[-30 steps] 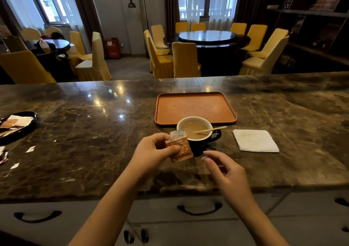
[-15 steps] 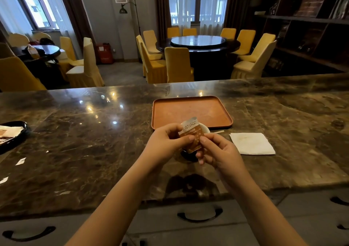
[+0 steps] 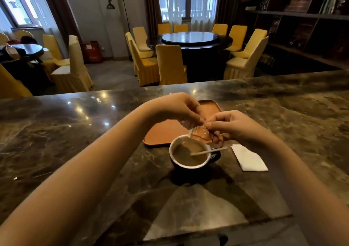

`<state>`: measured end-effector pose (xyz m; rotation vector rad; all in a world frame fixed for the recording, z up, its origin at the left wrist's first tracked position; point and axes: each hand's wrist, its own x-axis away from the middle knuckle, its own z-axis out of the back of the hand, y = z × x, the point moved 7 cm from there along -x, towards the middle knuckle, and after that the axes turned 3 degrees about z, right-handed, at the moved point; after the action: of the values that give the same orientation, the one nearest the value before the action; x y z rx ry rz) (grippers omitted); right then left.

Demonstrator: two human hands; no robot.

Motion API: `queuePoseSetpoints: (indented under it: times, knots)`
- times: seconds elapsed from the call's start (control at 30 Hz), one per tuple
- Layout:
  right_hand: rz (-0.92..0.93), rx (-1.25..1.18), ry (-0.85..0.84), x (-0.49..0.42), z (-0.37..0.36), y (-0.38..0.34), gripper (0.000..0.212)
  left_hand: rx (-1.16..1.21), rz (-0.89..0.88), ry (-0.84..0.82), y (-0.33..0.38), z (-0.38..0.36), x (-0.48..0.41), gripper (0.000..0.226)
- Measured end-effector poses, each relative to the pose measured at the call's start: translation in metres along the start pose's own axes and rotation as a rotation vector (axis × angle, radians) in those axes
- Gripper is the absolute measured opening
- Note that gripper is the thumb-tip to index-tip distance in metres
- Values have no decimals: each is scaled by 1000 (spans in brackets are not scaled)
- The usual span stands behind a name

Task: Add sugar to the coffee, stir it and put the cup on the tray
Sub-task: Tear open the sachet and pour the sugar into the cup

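Observation:
A dark cup with a white inside (image 3: 190, 152) holds milky coffee on the marble counter, with a wooden stir stick (image 3: 209, 150) resting across its rim. Just above the cup's far rim hangs a small orange sugar packet (image 3: 201, 133). My left hand (image 3: 179, 107) pinches its top left corner and my right hand (image 3: 232, 126) pinches its top right. Whether the packet is torn open I cannot tell. Behind the cup lies the brown tray (image 3: 162, 134), partly hidden by my hands.
A folded white napkin (image 3: 249, 158) lies right of the cup. The counter's front edge runs close below my arms. Beyond the counter stand yellow chairs (image 3: 170, 64) and a round dark table (image 3: 190, 41).
Both hands have lifted the packet from in front of the cup to above its far rim. The right hand came in and took hold of it. The camera has moved closer.

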<state>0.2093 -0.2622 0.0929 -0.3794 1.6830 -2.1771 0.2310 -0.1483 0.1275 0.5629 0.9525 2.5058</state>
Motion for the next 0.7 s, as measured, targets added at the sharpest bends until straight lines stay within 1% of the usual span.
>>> queuePoseSetpoints:
  times: [0.1,0.23,0.3,0.43,0.5,0.57,0.7]
  knots:
    - [-53,35,-56,-22,8,14,18,-36,48,-43,-11,-1,-23,19]
    - [-133,52,-144,-44,11,36,21,-94,128,-58,-31,-6,-43,12]
    - [-138,47,-157,-50,11,43,22,-82,144,-15,-39,-7,-47,12]
    - [-118,28,-139,-54,12,54,25,19,187,119,-57,-9,-46,23]
    - [-103,-3,-167,-53,8,56,24,88,207,155,-65,-9,-41,24]
    - [-84,-42,-182,-52,3,57,20,163,214,173,-69,-11,-36,23]
    - [-45,16,-152,-53,0,61,12,189,211,189,-74,-16,-28,13]
